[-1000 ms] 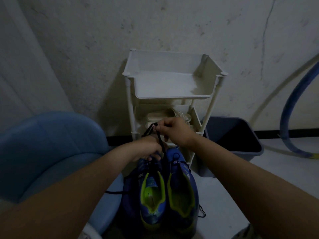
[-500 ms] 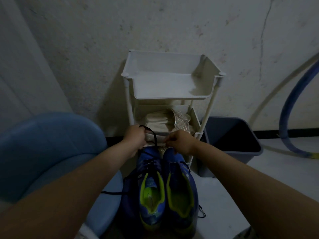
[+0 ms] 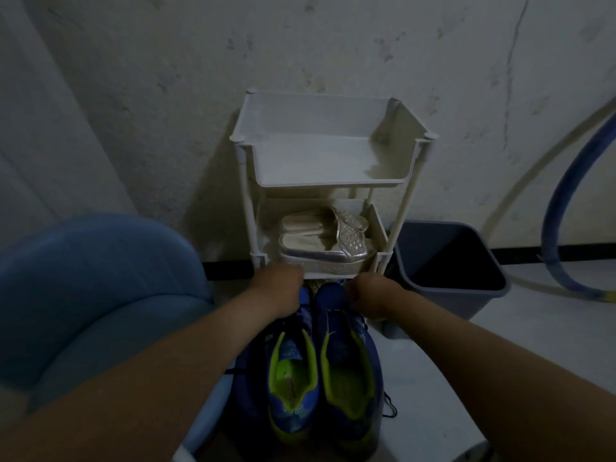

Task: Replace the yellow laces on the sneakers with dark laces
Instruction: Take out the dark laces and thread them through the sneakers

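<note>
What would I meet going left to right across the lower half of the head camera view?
Blue chair → left-hand blue sneaker → right-hand blue sneaker → grey bin → blue curved hose.

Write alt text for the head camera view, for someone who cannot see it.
The left hand and right hand reach to the toe ends of two blue sneakers with lime-green lining. Behind stand a white rack holding pale sandals and a grey bin.
</note>
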`<state>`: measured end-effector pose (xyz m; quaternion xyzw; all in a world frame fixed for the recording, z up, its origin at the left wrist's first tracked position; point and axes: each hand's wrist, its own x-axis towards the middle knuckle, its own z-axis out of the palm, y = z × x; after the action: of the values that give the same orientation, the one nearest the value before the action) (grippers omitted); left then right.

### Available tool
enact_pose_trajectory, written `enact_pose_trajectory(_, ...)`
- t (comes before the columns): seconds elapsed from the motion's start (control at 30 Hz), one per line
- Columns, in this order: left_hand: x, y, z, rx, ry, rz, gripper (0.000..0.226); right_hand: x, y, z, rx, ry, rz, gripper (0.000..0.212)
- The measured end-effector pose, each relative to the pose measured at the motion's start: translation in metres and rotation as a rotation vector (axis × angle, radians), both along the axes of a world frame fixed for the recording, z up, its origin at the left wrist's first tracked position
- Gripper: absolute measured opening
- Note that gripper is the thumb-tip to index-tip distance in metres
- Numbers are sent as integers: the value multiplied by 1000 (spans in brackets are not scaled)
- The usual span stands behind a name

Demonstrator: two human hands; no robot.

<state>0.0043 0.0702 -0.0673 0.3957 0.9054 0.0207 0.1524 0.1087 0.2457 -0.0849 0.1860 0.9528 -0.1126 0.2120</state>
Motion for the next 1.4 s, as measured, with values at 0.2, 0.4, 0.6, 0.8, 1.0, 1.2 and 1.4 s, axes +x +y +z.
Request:
enact_pose_trajectory(0.2, 23, 28, -23, -216, 142, -250, 26, 7, -1, -12, -30, -2, 24, 29)
enact_pose_trajectory(0.4, 25, 38, -23, -201, 211, -203, 17, 9, -3, -13, -93, 0, 30, 29)
enact_pose_trajectory(0.6, 19, 31, -19, -178, 108, -113, 5, 10, -3, -15, -140, -48, -22, 28)
enact_pose_trajectory(0.8, 15, 27, -25, -128, -90, -30, 31, 12, -3, -18, -171, -87, -57, 27)
enact_pose_trajectory(1.0, 15, 27, -24, -109, -151, 107, 24, 10, -5, -16, -119, -40, -77, 30)
enact_pose_trajectory(1.2, 8, 26, -20, -159, -226, 150, 29, 10, 2, -12, -66, -50, -63, 31)
enact_pose_trajectory(1.4, -8, 12, 6, -159, -277, 173, 23, 17, 8, 7, -157, 14, -123, 35)
